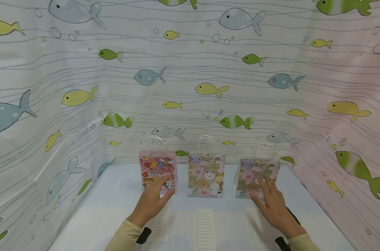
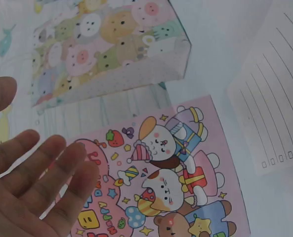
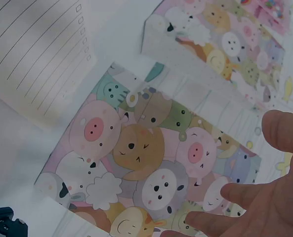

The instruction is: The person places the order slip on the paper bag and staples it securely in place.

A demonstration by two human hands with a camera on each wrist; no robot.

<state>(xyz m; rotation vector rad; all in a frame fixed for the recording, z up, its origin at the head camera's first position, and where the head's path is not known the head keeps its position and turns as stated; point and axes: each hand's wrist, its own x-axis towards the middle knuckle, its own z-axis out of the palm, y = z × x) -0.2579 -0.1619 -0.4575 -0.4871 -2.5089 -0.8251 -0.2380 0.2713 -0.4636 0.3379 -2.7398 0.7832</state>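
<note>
My left hand (image 1: 153, 200) hovers in front of a pink gift bag (image 1: 158, 167) with cartoon animals, its fingers spread and holding nothing. In the left wrist view the fingers (image 2: 62, 158) overlap the pink bag's front; whether they touch it I cannot tell. My right hand (image 1: 273, 204) reaches toward an animal-print gift bag (image 1: 247, 174) on the right, fingers extended and thumb apart. That bag's front (image 3: 141, 153) fills much of the right wrist view, with nothing in the hand. Between the hands stands another animal-print gift bag (image 1: 206, 177), upright with a white handle.
Three lined paper lists lie before the bags: a left one (image 1: 159, 226) partly behind the left wrist, a middle one (image 1: 205, 228) and a right one (image 1: 255, 225). A fish-patterned curtain (image 1: 190, 69) surrounds the pale table (image 1: 114, 198) at the back and sides.
</note>
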